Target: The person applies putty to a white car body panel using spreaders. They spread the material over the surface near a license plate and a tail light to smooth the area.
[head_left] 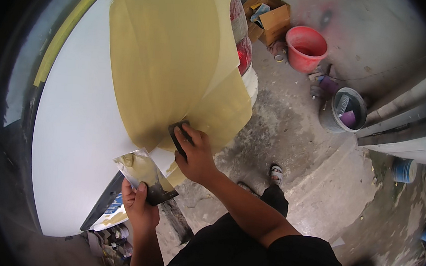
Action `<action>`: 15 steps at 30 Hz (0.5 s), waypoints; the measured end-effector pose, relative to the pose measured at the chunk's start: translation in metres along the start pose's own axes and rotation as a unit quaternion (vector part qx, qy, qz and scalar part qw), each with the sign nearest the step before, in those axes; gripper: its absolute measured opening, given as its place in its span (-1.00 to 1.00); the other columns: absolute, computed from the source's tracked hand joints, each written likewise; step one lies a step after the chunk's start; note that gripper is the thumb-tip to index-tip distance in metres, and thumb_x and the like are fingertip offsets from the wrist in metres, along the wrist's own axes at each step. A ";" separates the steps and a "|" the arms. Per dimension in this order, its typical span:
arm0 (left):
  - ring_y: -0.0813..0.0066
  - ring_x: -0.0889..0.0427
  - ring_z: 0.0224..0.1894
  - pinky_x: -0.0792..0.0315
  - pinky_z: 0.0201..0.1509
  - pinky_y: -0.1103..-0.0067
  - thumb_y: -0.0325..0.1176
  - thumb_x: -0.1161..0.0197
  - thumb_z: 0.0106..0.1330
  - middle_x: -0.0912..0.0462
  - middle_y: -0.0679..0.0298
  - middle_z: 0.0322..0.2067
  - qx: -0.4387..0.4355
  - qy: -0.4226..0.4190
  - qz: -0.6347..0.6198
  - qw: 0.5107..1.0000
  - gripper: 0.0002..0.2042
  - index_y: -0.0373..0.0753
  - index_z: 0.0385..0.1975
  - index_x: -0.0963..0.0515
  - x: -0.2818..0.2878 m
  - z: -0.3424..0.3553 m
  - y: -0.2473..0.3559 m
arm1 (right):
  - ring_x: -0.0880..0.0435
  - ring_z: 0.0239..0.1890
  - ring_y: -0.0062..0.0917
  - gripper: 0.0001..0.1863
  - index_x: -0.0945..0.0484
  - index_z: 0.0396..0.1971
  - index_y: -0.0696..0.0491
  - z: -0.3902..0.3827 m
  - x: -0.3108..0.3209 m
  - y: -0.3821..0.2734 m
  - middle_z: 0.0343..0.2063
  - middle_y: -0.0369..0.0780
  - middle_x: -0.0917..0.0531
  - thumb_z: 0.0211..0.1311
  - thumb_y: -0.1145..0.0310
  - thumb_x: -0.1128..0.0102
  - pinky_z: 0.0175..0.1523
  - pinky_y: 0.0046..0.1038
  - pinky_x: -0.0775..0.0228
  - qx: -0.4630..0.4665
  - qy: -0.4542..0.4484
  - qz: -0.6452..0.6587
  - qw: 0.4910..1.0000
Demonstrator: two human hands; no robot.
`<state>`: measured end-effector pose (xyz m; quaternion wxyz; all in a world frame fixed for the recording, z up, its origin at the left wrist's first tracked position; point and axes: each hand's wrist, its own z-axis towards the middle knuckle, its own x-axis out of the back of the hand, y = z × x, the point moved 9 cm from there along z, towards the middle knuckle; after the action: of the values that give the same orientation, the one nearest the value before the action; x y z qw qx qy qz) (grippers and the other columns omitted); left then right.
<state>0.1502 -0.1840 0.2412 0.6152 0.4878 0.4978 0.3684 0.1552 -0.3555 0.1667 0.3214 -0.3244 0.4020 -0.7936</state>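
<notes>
A white car panel (75, 137) with a broad coat of yellowish body filler (161, 54) fills the left half of the view. My right hand (197, 154) grips a dark, flat putty spreader (175, 134), its edge at the lower end of the filler, where a dark smudge shows. Just below and to the left, my left hand (139, 207) pinches a thin metal plate (161, 189) between thumb and fingers. Yellowish putty (138, 163) is smeared over the plate, thickest at its far corner. The plate hangs in front of the panel's lower part.
Beyond the panel's right edge is a red tail light (244, 55). On the stained concrete floor (269, 117) stand a cardboard box (274, 20), a red bucket (305, 60) and a grey bucket (332, 117). A blue tub (404, 170) stands farther right. Clutter (114, 245) lies below the panel.
</notes>
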 end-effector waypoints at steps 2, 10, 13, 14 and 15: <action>0.39 -0.49 0.05 -0.31 0.20 0.44 -0.51 -0.12 0.27 -0.50 0.16 0.00 0.006 0.007 -0.014 1.000 -0.62 -0.32 0.09 -0.30 -0.005 -0.001 -0.001 | -0.32 0.11 -0.09 -0.40 -0.37 0.16 0.11 -0.006 0.002 -0.006 0.15 -0.05 -0.31 0.01 0.44 -0.19 0.18 -0.15 -0.22 -0.029 -0.067 0.057 0.996; 0.40 -0.47 0.06 -0.29 0.21 0.43 -0.50 -0.13 0.27 -0.48 0.17 0.03 -0.008 -0.007 -0.063 0.998 -0.60 -0.30 0.10 -0.27 -0.034 -0.003 0.002 | -0.29 0.19 -0.16 -0.40 -0.46 0.10 0.04 -0.042 0.057 -0.056 0.17 -0.13 -0.33 -0.10 0.47 -0.27 0.23 -0.20 -0.21 0.092 -0.204 0.329 0.917; 0.41 -0.46 0.07 -0.28 0.22 0.42 -0.50 -0.14 0.28 -0.48 0.17 0.03 -0.035 -0.012 -0.044 0.998 -0.60 -0.30 0.11 -0.26 -0.043 0.002 0.014 | -0.26 0.15 -0.10 -0.31 -0.42 0.14 -0.01 -0.043 0.050 -0.021 0.17 -0.17 -0.34 -0.18 0.43 -0.25 0.24 -0.13 -0.18 0.139 -0.205 0.058 0.967; 0.41 -0.46 0.07 -0.28 0.23 0.42 -0.50 -0.14 0.28 -0.48 0.17 0.03 -0.042 -0.011 -0.039 0.998 -0.59 -0.30 0.11 -0.26 -0.044 0.002 0.017 | -0.27 0.13 -0.10 -0.30 -0.38 0.16 -0.01 -0.027 0.060 -0.011 0.18 -0.16 -0.33 -0.16 0.43 -0.22 0.22 -0.12 -0.17 0.095 -0.151 0.011 0.984; 0.41 -0.46 0.08 -0.28 0.23 0.41 -0.50 -0.14 0.27 -0.48 0.18 0.03 -0.049 -0.011 -0.034 0.998 -0.58 -0.30 0.12 -0.25 -0.044 0.001 0.020 | -0.27 0.12 -0.10 -0.28 -0.35 0.19 -0.02 -0.009 0.072 -0.003 0.18 -0.15 -0.32 -0.14 0.43 -0.18 0.21 -0.11 -0.17 0.050 -0.095 -0.035 0.994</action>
<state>0.1418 -0.2211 0.2715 0.6558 0.4439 0.4889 0.3659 0.1056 -0.4063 0.1836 0.3458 -0.3961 0.3174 -0.7892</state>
